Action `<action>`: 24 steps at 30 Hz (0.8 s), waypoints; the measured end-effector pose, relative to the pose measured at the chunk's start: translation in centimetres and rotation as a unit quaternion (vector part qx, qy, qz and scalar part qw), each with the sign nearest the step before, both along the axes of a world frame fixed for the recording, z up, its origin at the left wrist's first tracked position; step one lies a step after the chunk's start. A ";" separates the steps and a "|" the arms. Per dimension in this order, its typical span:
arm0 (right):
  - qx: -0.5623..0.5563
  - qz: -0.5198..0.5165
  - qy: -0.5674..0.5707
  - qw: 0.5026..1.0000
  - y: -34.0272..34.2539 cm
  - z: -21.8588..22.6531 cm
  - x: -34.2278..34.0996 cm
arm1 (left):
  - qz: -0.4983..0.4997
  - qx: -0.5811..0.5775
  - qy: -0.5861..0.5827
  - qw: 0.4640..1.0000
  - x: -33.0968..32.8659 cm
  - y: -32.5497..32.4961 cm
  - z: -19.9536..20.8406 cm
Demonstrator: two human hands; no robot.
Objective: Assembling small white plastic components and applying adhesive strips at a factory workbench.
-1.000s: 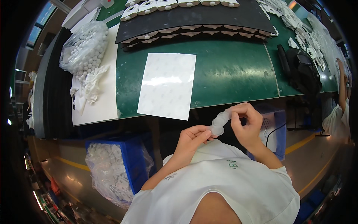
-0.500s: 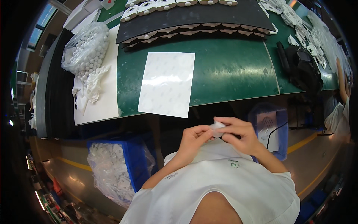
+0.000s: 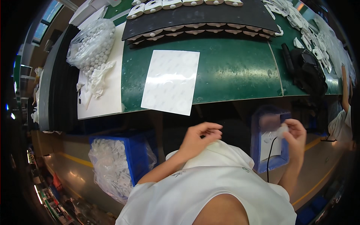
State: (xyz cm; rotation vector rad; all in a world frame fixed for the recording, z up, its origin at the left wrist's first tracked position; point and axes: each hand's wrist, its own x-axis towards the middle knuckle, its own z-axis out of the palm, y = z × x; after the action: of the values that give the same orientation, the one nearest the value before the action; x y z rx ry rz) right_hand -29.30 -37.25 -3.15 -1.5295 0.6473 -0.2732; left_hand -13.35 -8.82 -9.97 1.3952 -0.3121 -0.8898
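My right hand [image 3: 296, 135] is raised over a blue bin [image 3: 256, 159] at the right. Its fingers pinch a small, whitish, rounded piece [image 3: 282, 130], blurred by motion, so its exact kind does not show. My left hand [image 3: 201, 138] hovers above my lap, holding nothing, with its fingers loosely bent and the thumb apart. Inside the bin lie a white sheet and some pale pieces, and a black cable [image 3: 270, 152] passes in front of it. Beyond my left hand, a glossy white sheet [image 3: 170, 80] lies on the green table, overhanging its near edge.
Black boards [image 3: 202, 17] carry rows of white parts at the table's back. A clear bag of white balls [image 3: 92, 47] rests at the left. Below stands a blue crate [image 3: 131, 159] with bagged white pieces. A black bundle [image 3: 308, 69] and heaped white parts [image 3: 287, 15] are at the right.
My hands have parted. My right hand has swung right to the bin with the whitish piece, while my left hand has let go and stays near my lap.
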 end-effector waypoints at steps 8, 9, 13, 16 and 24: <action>-0.279 -0.067 0.289 0.914 -9.0 3.7 -11.2 | 0.240 -0.087 0.093 0.962 2.8 3.3 0.1; -0.307 -0.052 0.369 0.876 -10.1 3.2 -11.7 | 0.243 -0.088 0.094 0.961 2.9 3.3 0.3; -0.456 -0.013 0.375 0.807 -10.9 1.3 -10.8 | 0.305 -0.137 0.167 0.928 3.2 2.9 1.5; -0.338 0.066 0.174 0.923 -6.2 2.3 -1.4 | 0.335 -0.149 0.185 0.912 3.0 2.2 1.9; -0.405 0.285 -0.225 0.839 11.0 0.6 16.1 | 0.355 -0.126 0.158 0.913 2.0 2.3 1.5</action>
State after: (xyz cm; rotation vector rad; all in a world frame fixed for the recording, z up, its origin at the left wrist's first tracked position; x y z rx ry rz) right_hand -13.21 -26.25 -2.51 -2.2756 -0.3862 -0.4591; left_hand -11.31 -6.55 -8.52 0.9841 0.3143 -0.4293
